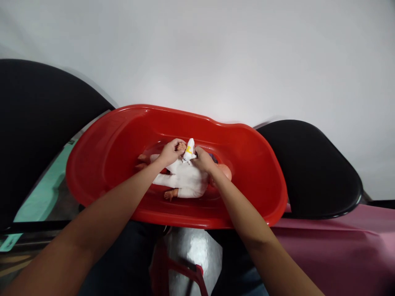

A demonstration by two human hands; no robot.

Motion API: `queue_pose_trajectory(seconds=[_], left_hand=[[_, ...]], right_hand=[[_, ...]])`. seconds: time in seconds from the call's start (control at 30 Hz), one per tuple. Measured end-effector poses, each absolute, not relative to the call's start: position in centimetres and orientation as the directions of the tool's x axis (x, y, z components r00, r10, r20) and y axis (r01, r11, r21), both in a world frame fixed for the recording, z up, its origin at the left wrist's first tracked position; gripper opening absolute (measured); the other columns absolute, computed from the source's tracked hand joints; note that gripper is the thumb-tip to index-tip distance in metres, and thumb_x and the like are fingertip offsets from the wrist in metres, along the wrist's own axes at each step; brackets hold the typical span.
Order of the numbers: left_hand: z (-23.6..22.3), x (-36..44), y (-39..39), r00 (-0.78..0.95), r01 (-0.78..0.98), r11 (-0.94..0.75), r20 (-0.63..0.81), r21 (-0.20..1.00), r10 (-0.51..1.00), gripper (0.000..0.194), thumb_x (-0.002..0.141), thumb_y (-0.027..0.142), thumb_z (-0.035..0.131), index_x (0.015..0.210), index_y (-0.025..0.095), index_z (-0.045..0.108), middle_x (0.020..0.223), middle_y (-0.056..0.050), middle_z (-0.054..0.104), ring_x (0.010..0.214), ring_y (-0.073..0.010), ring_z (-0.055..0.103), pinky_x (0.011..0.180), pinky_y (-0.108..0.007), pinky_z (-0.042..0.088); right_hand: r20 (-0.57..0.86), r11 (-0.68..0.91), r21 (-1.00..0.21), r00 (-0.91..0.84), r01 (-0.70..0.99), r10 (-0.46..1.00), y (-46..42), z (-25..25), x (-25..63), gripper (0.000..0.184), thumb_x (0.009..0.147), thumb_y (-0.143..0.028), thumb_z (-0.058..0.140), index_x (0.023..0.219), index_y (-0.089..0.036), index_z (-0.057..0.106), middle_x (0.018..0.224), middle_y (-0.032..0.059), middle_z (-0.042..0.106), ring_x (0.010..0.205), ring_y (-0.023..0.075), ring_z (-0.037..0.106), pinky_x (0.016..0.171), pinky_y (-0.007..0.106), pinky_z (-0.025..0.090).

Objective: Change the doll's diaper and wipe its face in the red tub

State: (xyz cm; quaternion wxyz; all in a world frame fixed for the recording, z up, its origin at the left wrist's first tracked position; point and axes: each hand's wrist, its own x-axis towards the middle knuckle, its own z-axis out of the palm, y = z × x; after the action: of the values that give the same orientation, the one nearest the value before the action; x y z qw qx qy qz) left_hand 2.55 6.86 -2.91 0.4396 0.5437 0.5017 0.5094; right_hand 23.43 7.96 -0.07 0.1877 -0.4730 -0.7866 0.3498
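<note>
A baby doll (193,176) dressed in white lies in a red baby bathtub (253,181), its head toward the right and its feet toward the left. My left hand (170,152) is closed on the doll's raised hand (181,146). Just right of it, my right hand (202,159) pinches a white piece of cloth with a yellow patch (189,151). Whether this cloth belongs to the doll's outfit, I cannot tell. The doll's other hand (169,194) rests near the tub's front side. My right arm partly covers the doll's head (225,170).
Black chair seats, one on the left (40,123) and one on the right (311,168), flank the tub. A white wall (216,53) rises behind. Pink sheeting (336,250) lies at the lower right, and a red plastic frame (185,269) shows between my legs.
</note>
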Motion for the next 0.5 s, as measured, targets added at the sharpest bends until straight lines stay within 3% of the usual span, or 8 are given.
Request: queue_pose_trajectory(seconds=[0.13,0.27,0.4,0.5], left_hand=[[-2.4,2.4,6.5,-0.015,0.175,-0.093,0.097,0.980,0.995,0.025,0.082,0.020,0.071,0.107,0.021,0.069,0.107,-0.005,0.077,0.098,-0.0195,0.070,0.089,-0.033,0.056],[-1.7,2.2,6.2,0.002,0.235,-0.097,0.100,0.967,0.995,0.023,0.082,0.017,0.068,0.105,0.022,0.070,0.105,-0.004,0.077,0.098,-0.0199,0.071,0.092,-0.033,0.055],[-1.0,2.2,5.8,0.020,0.268,-0.134,0.134,0.954,0.991,0.020,0.084,0.016,0.065,0.102,0.022,0.071,0.105,-0.003,0.078,0.097,-0.0195,0.071,0.090,-0.032,0.054],[-0.7,2.2,5.7,0.057,0.288,-0.158,0.148,0.945,0.987,0.016,0.085,0.015,0.062,0.096,0.022,0.070,0.097,-0.002,0.076,0.090,-0.0183,0.069,0.085,-0.031,0.053]], right_hand=[[-0.095,0.281,-0.702,-0.477,0.654,0.874,9.0,-0.6,24.8,0.030,0.084,-0.021,0.066,0.114,-0.020,0.068,0.105,0.0051,0.076,0.082,0.0175,0.063,0.075,0.027,0.048],[-0.196,0.090,-0.646,-0.278,0.758,0.940,9.9,-1.5,26.0,0.033,0.081,-0.019,0.068,0.114,-0.019,0.064,0.099,0.0061,0.075,0.076,0.0169,0.061,0.067,0.025,0.045],[-0.166,0.093,-0.763,-0.333,0.639,0.928,9.5,-1.3,25.5,0.038,0.084,-0.019,0.061,0.122,-0.019,0.059,0.105,0.0054,0.073,0.079,0.0149,0.059,0.068,0.024,0.047],[-0.087,0.166,-0.815,-0.400,0.555,0.912,8.7,-0.4,24.1,0.023,0.087,-0.020,0.053,0.109,-0.020,0.059,0.101,0.0039,0.070,0.081,0.0146,0.056,0.071,0.024,0.048]])
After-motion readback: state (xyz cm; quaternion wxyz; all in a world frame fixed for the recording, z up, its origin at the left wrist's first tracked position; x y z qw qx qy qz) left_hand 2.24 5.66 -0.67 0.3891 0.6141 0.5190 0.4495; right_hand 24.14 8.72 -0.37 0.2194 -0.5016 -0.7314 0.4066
